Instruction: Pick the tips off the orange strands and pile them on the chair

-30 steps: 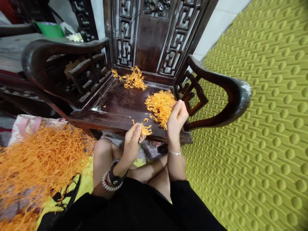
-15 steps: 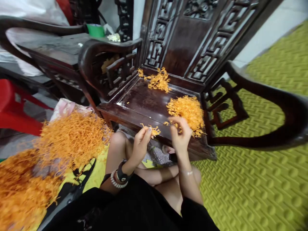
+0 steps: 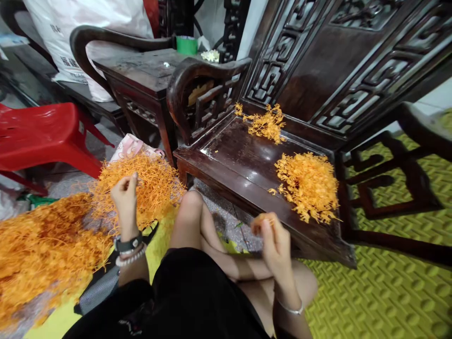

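Note:
My left hand (image 3: 125, 195) is over a heap of orange, thread-like stems (image 3: 158, 181), its fingertips pinched together; what they hold, if anything, does not show. Above my crossed legs, just off the chair's front edge, my right hand (image 3: 277, 240) is closed with thumb against fingers. A trace of orange shows at its fingertips, too small to name. On the dark wooden chair seat (image 3: 233, 157) lies a rounded pile of short orange sprigs (image 3: 309, 186). A smaller cluster of orange sprigs (image 3: 268, 123) sits by the backrest.
A larger orange heap (image 3: 42, 249) spreads on the floor at left. Behind it stands a red plastic stool (image 3: 45, 132). A side table (image 3: 141, 70) bears a green tape roll (image 3: 187, 45). Carved armrests flank the seat; yellow textured matting (image 3: 381, 292) covers the floor at right.
My left hand has moved from the seat's front edge, where it held orange sprigs, left to the stem heap. My right hand has drawn back from the sprig pile. The view has swung left.

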Motion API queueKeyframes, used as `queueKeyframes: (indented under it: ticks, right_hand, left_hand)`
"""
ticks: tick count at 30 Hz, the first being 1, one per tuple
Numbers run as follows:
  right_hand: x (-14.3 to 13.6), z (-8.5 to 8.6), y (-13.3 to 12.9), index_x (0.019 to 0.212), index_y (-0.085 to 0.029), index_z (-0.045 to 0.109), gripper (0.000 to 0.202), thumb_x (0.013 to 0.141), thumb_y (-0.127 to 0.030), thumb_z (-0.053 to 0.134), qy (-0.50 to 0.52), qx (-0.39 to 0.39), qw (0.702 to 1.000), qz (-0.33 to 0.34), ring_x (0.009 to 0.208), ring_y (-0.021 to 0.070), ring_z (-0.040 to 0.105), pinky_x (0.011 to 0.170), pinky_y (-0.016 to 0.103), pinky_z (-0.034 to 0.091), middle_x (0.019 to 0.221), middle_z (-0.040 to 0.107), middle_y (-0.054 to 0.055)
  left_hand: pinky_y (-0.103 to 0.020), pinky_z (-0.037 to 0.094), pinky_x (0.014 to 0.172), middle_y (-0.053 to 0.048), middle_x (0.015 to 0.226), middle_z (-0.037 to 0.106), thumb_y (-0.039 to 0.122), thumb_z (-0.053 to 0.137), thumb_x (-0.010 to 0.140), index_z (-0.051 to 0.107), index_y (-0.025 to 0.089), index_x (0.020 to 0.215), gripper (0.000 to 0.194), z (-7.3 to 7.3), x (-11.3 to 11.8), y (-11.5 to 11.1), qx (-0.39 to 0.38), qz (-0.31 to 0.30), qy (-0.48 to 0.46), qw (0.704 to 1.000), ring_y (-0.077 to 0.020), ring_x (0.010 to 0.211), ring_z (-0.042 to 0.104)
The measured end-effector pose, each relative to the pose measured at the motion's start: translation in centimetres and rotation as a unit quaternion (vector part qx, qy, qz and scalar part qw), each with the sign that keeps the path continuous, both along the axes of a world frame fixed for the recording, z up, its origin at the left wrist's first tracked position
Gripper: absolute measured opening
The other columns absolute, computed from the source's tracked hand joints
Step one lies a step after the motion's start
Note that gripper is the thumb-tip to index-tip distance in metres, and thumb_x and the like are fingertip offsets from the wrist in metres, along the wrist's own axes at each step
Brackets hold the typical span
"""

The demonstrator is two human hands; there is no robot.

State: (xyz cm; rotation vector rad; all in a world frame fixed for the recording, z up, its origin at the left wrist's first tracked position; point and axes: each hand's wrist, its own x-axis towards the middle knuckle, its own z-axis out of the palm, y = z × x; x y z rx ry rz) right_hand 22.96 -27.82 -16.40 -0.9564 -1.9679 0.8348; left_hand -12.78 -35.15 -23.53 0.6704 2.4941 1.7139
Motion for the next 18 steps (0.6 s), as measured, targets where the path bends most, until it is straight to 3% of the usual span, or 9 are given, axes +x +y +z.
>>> queueKeyframes:
  ticks: [1,3,7,10,14,16,18]
  right_hand:
    - [1.2,0.0,0.9,0.081,-0.019,0.052,0.024,0.097,-0.031,0.038,0.000,0.014,0.998,-0.063,0.060,0.0124,0.051,0.059,0.025,0.040,0.068,0.054,0.000]
    - [3.8,0.3,3.2,0.089,-0.020,0.055,0.020,0.094,-0.034,0.042,-0.010,0.064,0.981,-0.184,0.066,0.0148,0.053,0.064,0.029,0.042,0.075,0.057,0.002]
    - [8.5,1.1,8.6,0.099,-0.018,0.059,0.023,0.086,-0.031,0.045,-0.114,0.194,0.919,-0.324,0.083,0.0224,0.055,0.079,0.040,0.044,0.094,0.060,0.010]
    - [11.0,0.7,12.3,0.095,-0.016,0.065,0.027,0.078,-0.026,0.046,-0.240,0.221,0.881,-0.344,0.095,0.0276,0.052,0.089,0.048,0.041,0.096,0.060,0.013]
    - [12.4,-0.9,14.7,0.100,-0.013,0.068,0.034,0.072,-0.027,0.052,-0.328,0.141,0.853,-0.381,0.103,0.0335,0.048,0.089,0.051,0.039,0.111,0.060,0.017]
    - [12.0,-1.4,14.3,0.110,-0.013,0.065,0.041,0.075,-0.030,0.053,-0.307,0.156,0.849,-0.400,0.106,0.0353,0.047,0.087,0.051,0.039,0.121,0.057,0.018]
    - [10.8,-1.7,13.0,0.112,-0.013,0.063,0.039,0.080,-0.032,0.051,-0.252,0.207,0.860,-0.393,0.108,0.0334,0.049,0.089,0.049,0.040,0.121,0.058,0.018]
  left_hand:
    - [-0.025,0.037,0.061,0.000,0.066,0.056,0.043,0.053,0.084,0.061,0.018,0.072,0.029,-0.9,-2.2,0.0,-0.116,0.006,0.008,0.993,-0.0157,0.064,0.050]
    - [-0.027,0.032,0.059,0.000,0.060,0.052,0.045,0.062,0.077,0.063,0.017,0.069,0.028,-2.6,-5.3,0.1,-0.189,0.030,0.011,0.981,-0.0164,0.059,0.045]
    - [-0.027,0.029,0.060,0.001,0.060,0.045,0.044,0.074,0.061,0.060,0.019,0.068,0.030,-4.1,-7.2,0.5,-0.234,0.028,0.035,0.971,-0.0167,0.059,0.040]
    - [-0.030,0.035,0.067,-0.001,0.069,0.046,0.049,0.068,0.066,0.056,0.021,0.074,0.032,-4.2,-7.1,0.5,-0.234,0.069,0.079,0.966,-0.0223,0.074,0.047]
    - [-0.037,0.041,0.077,-0.002,0.077,0.054,0.054,0.051,0.077,0.056,0.023,0.082,0.031,-3.9,-5.6,0.0,-0.195,0.116,0.130,0.965,-0.0261,0.091,0.051]
    - [-0.036,0.043,0.071,0.000,0.072,0.057,0.054,0.036,0.084,0.058,0.025,0.083,0.036,-3.9,-3.7,-0.3,-0.145,0.098,0.136,0.975,-0.0244,0.081,0.053]
    - [-0.033,0.043,0.060,0.001,0.064,0.058,0.052,0.024,0.091,0.061,0.025,0.085,0.046,-3.9,-0.7,-0.4,-0.113,0.014,0.123,0.986,-0.0197,0.064,0.052]
